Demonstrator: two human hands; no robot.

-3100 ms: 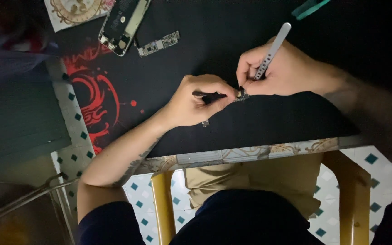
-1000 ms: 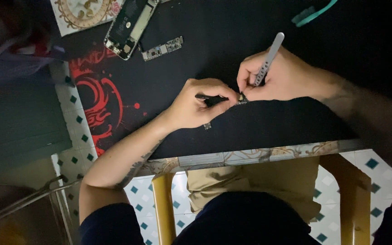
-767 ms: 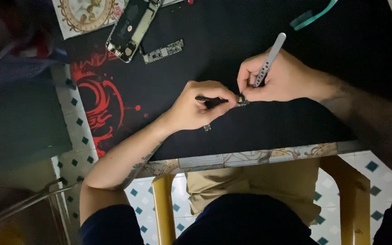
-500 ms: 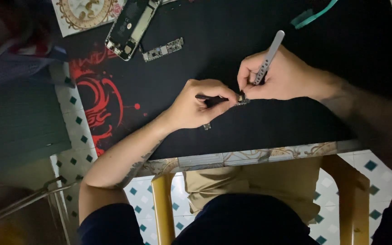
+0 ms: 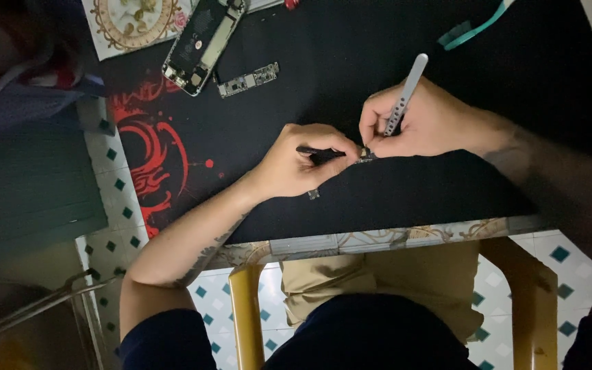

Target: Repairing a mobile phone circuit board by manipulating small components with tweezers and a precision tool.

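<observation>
Since the earlier frames little has shifted: both hands stay pressed together over the same spot on the black mat-covered worktop (image 5: 392,205). At ten o'clock lies an opened phone shell (image 5: 203,42) with a narrow green circuit board (image 5: 247,79) just beside it. The left hand (image 5: 299,164) is closed around a thin black tool (image 5: 318,151) pointing at three o'clock. Its tip meets a tiny metallic component (image 5: 364,153), pinched by the right hand (image 5: 416,123), which also grips silver tweezers (image 5: 405,92) angled towards one o'clock.
</observation>
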